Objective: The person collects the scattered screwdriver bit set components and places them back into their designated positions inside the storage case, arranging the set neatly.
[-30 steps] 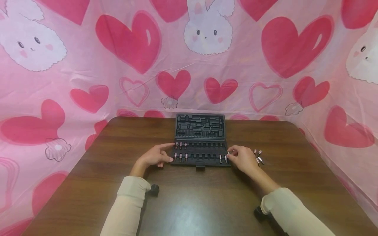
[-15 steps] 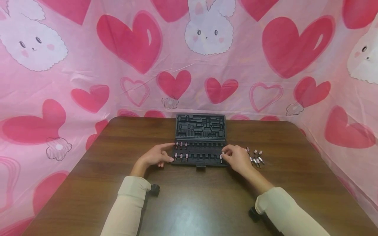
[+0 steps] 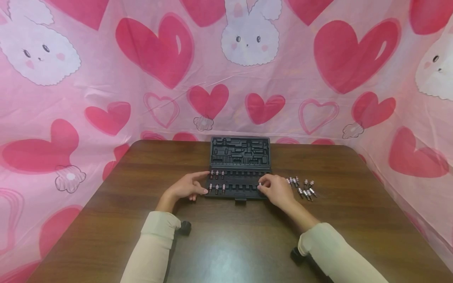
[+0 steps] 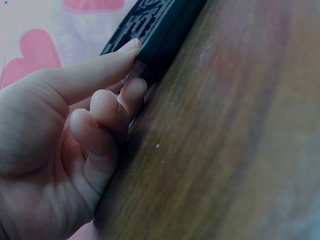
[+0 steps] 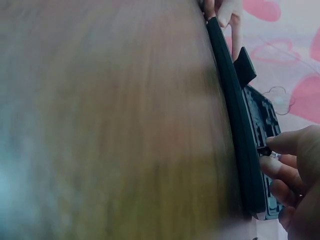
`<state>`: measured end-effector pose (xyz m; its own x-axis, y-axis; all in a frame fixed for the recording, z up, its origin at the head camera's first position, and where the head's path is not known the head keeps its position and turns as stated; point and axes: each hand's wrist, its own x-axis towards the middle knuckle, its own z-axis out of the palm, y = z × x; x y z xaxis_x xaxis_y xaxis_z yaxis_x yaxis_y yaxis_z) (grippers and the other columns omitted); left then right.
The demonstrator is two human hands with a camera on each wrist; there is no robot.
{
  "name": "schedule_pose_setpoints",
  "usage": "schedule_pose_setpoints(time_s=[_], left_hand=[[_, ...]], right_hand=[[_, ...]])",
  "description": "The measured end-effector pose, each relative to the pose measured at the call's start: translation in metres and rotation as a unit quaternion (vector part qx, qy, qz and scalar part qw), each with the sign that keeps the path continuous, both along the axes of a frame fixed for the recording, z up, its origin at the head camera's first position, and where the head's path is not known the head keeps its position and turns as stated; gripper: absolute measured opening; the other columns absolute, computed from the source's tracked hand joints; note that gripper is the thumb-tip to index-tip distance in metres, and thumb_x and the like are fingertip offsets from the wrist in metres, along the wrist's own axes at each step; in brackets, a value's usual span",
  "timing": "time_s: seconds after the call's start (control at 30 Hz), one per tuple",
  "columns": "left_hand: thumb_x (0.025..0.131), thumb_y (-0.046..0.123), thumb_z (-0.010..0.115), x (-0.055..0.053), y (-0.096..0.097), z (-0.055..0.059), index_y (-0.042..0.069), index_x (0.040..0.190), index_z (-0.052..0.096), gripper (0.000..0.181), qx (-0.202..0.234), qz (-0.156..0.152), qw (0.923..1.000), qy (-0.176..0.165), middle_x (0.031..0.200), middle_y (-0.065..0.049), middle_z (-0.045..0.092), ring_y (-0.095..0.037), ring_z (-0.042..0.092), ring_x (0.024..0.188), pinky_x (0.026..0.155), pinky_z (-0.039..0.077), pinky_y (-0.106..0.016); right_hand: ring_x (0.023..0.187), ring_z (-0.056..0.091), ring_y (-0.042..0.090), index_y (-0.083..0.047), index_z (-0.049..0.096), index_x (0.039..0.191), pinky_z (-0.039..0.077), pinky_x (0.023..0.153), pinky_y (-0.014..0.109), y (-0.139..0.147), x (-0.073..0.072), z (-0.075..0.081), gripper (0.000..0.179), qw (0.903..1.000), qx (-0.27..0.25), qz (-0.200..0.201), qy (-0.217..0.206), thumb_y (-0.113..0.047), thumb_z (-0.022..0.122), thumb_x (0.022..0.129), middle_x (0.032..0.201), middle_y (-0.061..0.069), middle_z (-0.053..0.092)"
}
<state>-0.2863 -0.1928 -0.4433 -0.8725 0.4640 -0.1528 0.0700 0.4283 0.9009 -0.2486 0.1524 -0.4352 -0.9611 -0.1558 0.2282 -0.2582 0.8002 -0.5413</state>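
A black socket case (image 3: pixel 244 192) lies open on the table, its moulded lid (image 3: pixel 240 151) raised at the back. At its left end, small bit sockets (image 3: pixel 217 188) stand in the front row and more (image 3: pixel 217 174) in the back row. My left hand (image 3: pixel 185 186) touches that end, index finger stretched along the side; in the left wrist view its thumb (image 4: pixel 100 72) lies on the rim. Over the front row's right part, my right hand (image 3: pixel 279 190) pinches a small bit socket (image 5: pixel 274 156) between thumb and index finger. The hand hides the slots beneath it.
Several loose bit sockets (image 3: pixel 306 192) lie on the brown wooden table (image 3: pixel 226 243) just right of the case. A latch (image 3: pixel 240 201) sticks out from the case's front edge. Pink fabric (image 3: pixel 226 98) with hearts and rabbits hangs behind and on both sides.
My right hand has moved left from the case's right edge, covering two sockets seen earlier in the front row and uncovering more loose ones on the table. The left hand has stayed in place.
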Motion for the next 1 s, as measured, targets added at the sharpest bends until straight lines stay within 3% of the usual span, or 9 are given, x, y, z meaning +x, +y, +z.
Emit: schedule_pose_setpoints(time_s=[1.0], left_hand=[[0.084,0.015,0.077,-0.0006,-0.0006,0.0009,0.014,0.148,0.042,0.073,-0.003,-0.001,1.0,-0.002,0.06,-0.008,0.057,-0.016,0.052,0.044,0.046,0.044,-0.027]], right_hand=[[0.065,0.062,0.012,-0.015,0.072,0.088,0.048,0.06,0.037,-0.0071,-0.0046,-0.0022,0.01,0.9996,0.028,-0.002,-0.009,-0.022,0.077,0.083,0.071,-0.006,0.066]])
